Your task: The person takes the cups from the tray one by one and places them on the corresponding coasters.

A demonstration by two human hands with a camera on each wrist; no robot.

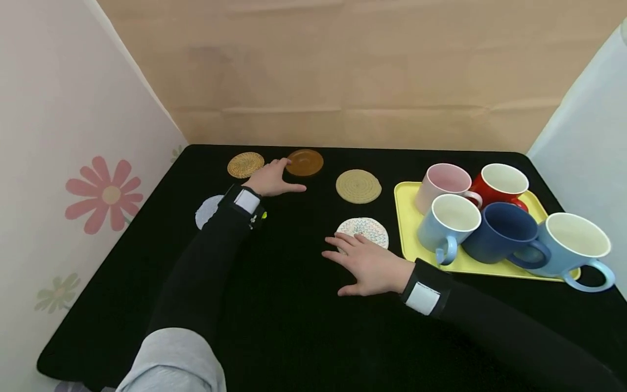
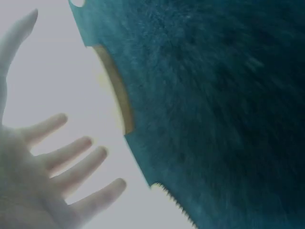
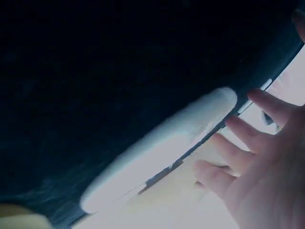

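Observation:
My left hand (image 1: 271, 181) reaches toward the far side of the black table, fingers spread and holding nothing. It is between a woven tan coaster (image 1: 243, 165) and a brown round coaster (image 1: 306, 163), its fingertips close to the brown one in the head view. My right hand (image 1: 368, 265) hovers with spread fingers at the near edge of a white patterned coaster (image 1: 366, 228) and partly covers it. Whether it touches the coaster I cannot tell. In the left wrist view the fingers (image 2: 78, 177) are straight; the right wrist view shows the fingers (image 3: 240, 148) extended beside the white coaster.
A beige spiral coaster (image 1: 358, 187) lies mid-table. A pale coaster (image 1: 208, 210) is partly behind my left wrist. On the right, a yellow tray (image 1: 405, 218) bears a pink mug (image 1: 441, 188), a red mug (image 1: 502, 182), a dark blue mug (image 1: 502, 234) and light blue mugs (image 1: 448, 223).

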